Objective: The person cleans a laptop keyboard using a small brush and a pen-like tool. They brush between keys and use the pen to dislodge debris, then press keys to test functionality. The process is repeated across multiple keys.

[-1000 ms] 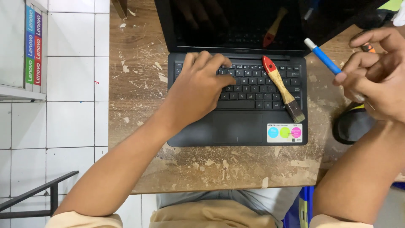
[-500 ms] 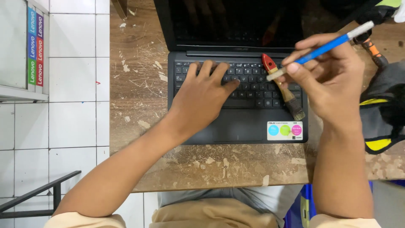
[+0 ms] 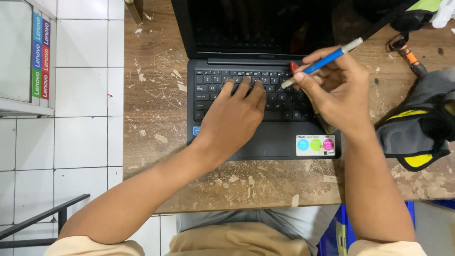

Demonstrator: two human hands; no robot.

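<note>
An open black laptop (image 3: 265,142) lies on a worn wooden table (image 3: 156,118). My left hand (image 3: 234,116) rests flat on its keyboard, fingers spread over the upper key rows. My right hand (image 3: 334,90) hovers over the keyboard's right side and grips a blue pen-like tool (image 3: 327,60) with a pale tip pointing down-left at the keys. A red-headed brush (image 3: 294,66) lies on the keyboard, mostly hidden under my right hand.
A grey, black and yellow bag (image 3: 417,132) lies at the table's right edge. An orange-handled tool (image 3: 410,54) lies at the back right. White tiled floor (image 3: 80,118) and a box with coloured labels (image 3: 40,54) are on the left.
My right hand came in from the right with the blue tool and now sits over the keyboard, covering the brush. My left hand stayed on the keys.
</note>
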